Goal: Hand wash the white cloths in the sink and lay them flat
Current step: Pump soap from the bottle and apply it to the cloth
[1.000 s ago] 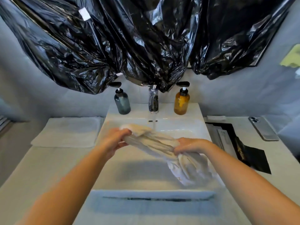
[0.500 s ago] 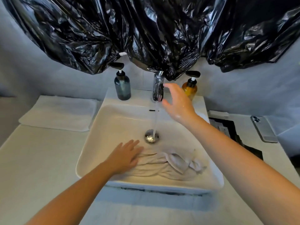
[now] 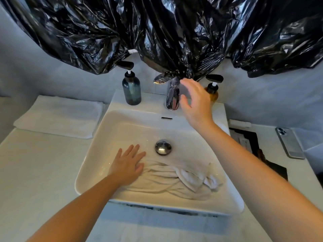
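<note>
Wet, crumpled white cloth (image 3: pixel 174 180) lay bunched in the near part of the white rectangular ceramic sink (image 3: pixel 104 137), just this side of the round chrome drain stopper (image 3: pixel 163 147). My left hand (image 3: pixel 128 163) lay flat on the cloth's left end, palm down, fingers straight and close together, tips pointing toward the drain. My right hand (image 3: pixel 195 103) was raised just beside the chrome faucet (image 3: pixel 172 95), fingers loosely spread and holding nothing; could not tell whether the fingertips touched the lever. Blue-grey glass pump bottle (image 3: pixel 132 89) stood left of the faucet on the sink's back ledge; amber pump bottle (image 3: pixel 213 93) to the right, partly hidden behind my right hand. Folded white towel (image 3: pixel 59 116) lay on the pale desk (image 3: pixel 35 172) left of the sink. Silver phone (image 3: pixel 290 143) lay on the desk at far right. Crinkled black plastic sheeting (image 3: pixel 174 32) hung above.
</note>
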The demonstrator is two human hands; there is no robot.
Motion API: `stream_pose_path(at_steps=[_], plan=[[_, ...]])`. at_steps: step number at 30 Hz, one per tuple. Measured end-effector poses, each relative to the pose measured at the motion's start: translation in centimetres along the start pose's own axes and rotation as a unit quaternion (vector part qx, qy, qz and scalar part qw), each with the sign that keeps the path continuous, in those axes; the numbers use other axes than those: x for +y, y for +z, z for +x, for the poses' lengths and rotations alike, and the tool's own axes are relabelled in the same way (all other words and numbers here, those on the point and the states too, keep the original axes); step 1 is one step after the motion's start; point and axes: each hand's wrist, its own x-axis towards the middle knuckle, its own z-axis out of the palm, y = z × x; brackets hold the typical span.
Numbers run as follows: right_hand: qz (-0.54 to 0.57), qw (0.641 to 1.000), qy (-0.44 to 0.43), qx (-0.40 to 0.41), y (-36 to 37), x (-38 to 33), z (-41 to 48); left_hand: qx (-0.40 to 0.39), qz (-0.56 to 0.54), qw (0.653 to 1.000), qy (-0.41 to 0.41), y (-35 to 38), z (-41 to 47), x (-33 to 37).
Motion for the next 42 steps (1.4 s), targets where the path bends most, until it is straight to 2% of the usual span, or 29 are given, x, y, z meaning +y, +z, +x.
stream_pose_path(at_steps=[2,3,5,8,11,14,20,23,25,27,28,30,31,33,36,38,42], plan=[[0.073,0.976,0.144,0.149,-0.5,3.1,-2.7,0.003,-0.003,1.000,-0.004,0.2,0.1,0.0],[0.099,0.951,0.228,0.181,-0.6,4.5,-3.2,0.006,0.000,1.000,-0.005,0.3,0.2,0.0],[0.170,0.904,0.357,0.160,-0.6,6.7,-2.5,0.013,-0.003,1.000,-0.006,0.4,0.4,0.0],[0.243,0.877,0.406,0.089,0.2,8.7,0.0,0.018,-0.011,1.000,-0.002,0.3,0.3,0.1],[0.225,0.881,0.409,0.074,1.2,9.9,1.1,0.016,-0.005,1.000,-0.004,0.4,0.4,0.0],[0.221,0.883,0.403,0.092,1.0,9.5,0.3,0.014,-0.010,1.000,0.002,0.3,0.3,0.0],[0.229,0.878,0.395,0.142,-0.2,4.3,-8.6,-0.002,-0.025,1.000,0.009,0.6,0.5,-0.4],[0.193,0.902,0.379,0.072,-0.2,1.7,-13.0,-0.019,-0.110,0.994,-0.010,-0.5,0.4,-0.5],[0.167,0.916,0.363,-0.031,0.1,0.2,-14.8,0.025,-0.292,0.955,-0.044,-2.4,0.1,-0.7],[0.097,0.934,0.321,-0.124,0.9,-0.7,-15.7,0.135,-0.438,0.888,-0.026,-5.0,-0.2,-0.6],[0.048,0.941,0.297,-0.155,1.4,-1.1,-15.9,0.186,-0.470,0.863,0.002,-6.5,-0.2,-0.5],[-0.032,0.943,0.266,-0.197,2.5,-1.8,-15.9,0.213,-0.514,0.829,0.058,-9.4,0.1,0.3],[-0.055,0.941,0.257,-0.211,3.0,-2.3,-15.8,0.198,-0.518,0.828,0.079,-10.5,0.2,0.9],[-0.084,0.940,0.243,-0.224,3.7,-3.4,-15.5,0.131,-0.502,0.848,0.107,-11.8,0.4,2.2],[-0.121,0.943,0.212,-0.227,4.4,-4.6,-15.0,0.039,-0.477,0.870,0.118,-12.0,0.7,3.2],[-0.151,0.942,0.198,-0.225,4.4,-5.3,-14.7,0.009,-0.489,0.866,0.103,-12.0,0.8,3.4],[-0.158,0.942,0.192,-0.226,3.9,-6.3,-14.5,-0.004,-0.511,0.855,0.092,-12.3,0.7,3.8]])
